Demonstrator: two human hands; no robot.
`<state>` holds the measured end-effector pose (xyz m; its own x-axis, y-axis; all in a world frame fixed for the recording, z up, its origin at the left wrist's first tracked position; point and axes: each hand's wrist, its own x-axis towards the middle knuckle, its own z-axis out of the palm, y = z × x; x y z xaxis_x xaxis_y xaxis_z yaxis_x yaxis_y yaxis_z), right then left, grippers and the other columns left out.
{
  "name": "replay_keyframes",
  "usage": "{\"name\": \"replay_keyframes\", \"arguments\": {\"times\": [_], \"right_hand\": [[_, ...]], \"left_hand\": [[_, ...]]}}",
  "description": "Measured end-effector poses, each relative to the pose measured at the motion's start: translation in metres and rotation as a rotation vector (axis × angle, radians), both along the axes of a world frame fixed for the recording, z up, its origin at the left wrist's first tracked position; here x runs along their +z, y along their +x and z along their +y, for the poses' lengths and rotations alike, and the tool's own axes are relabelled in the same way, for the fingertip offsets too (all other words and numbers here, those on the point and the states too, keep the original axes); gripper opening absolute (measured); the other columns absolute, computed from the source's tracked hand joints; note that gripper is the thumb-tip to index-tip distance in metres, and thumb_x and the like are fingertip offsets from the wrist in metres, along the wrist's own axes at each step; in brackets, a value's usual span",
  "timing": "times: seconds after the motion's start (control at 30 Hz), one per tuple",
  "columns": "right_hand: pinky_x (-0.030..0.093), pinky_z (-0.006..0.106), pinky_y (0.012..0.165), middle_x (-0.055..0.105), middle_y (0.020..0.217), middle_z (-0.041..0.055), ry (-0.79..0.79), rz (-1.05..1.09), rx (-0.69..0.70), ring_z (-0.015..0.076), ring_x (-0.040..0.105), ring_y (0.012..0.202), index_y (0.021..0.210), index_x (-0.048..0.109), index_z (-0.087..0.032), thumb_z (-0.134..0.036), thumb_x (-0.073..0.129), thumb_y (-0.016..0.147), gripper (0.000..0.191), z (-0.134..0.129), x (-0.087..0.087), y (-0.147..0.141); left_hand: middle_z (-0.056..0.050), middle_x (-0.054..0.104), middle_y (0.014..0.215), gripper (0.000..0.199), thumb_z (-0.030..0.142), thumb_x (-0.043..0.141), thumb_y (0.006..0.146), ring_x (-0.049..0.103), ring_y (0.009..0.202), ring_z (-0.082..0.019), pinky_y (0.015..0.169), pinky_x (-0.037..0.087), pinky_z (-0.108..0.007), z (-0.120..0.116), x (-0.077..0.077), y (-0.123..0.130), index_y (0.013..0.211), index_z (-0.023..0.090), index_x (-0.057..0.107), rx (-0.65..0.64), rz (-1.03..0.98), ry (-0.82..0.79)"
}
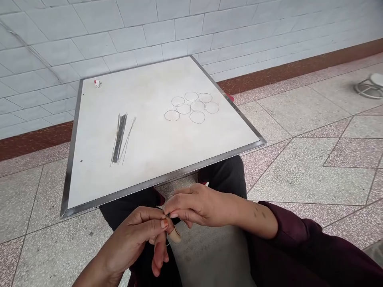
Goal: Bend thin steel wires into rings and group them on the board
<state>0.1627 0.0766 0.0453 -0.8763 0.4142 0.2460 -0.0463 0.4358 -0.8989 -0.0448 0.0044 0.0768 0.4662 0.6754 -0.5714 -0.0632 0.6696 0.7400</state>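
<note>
Our L hand (140, 235) and R hand (197, 207) pinch a thin wire (167, 214) between fingertips, just off the tbl's (155, 151) near edge. Wire rings (197, 106) lie R of a wire bundle (120, 139) on top.

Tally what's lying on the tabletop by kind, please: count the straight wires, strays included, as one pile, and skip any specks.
Wire rings: 8
Pile of straight wires: 1 (strands too fine to count)
Small red-and-white item: 1
Total: 10
</note>
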Motion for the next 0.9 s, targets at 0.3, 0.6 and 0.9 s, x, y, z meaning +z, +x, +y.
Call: {"name": "replay_keyframes", "arguments": {"times": [0.3, 0.6, 0.9], "right_hand": [[0.042, 0.018, 0.055, 0.06, 0.085, 0.0011, 0.292, 0.029, 0.004, 0.0081, 0.052, 0.063, 0.11, 0.064, -0.018, -0.022, 0.04, 0.103, 0.025, 0.004, -0.003, 0.001], [0.035, 0.017, 0.053, 0.052, 0.082, -0.0017, 0.387, -0.071, 0.056, 0.0069, 0.046, 0.065, 0.112, 0.061, -0.017, -0.015, 0.044, 0.101, 0.021, 0.012, -0.002, 0.008], [0.037, 0.017, 0.055, 0.053, 0.082, -0.0017, 0.352, -0.057, 0.112, 0.0069, 0.046, 0.066, 0.107, 0.064, -0.015, -0.009, 0.046, 0.099, 0.02, 0.017, 0.005, 0.011]], "left_hand": [[-0.002, 0.061, 0.04, 0.031, 0.042, 0.066, 0.085, 0.056, 0.035, -0.013, 0.06, 0.056, -0.032, -0.002, -0.009, 0.002, 0.073, 0.015, 0.077, 0.034, -0.024, -0.05], [-0.005, 0.07, 0.051, 0.028, 0.038, 0.067, 0.085, 0.066, 0.046, -0.018, 0.072, 0.059, -0.037, 0.0, -0.014, 0.006, 0.081, 0.014, 0.078, 0.085, -0.189, -0.106], [-0.008, 0.072, 0.053, 0.03, 0.038, 0.069, 0.085, 0.069, 0.049, -0.019, 0.045, 0.05, -0.023, -0.004, -0.025, 0.01, 0.078, 0.011, 0.079, 0.075, -0.226, -0.16]]}}
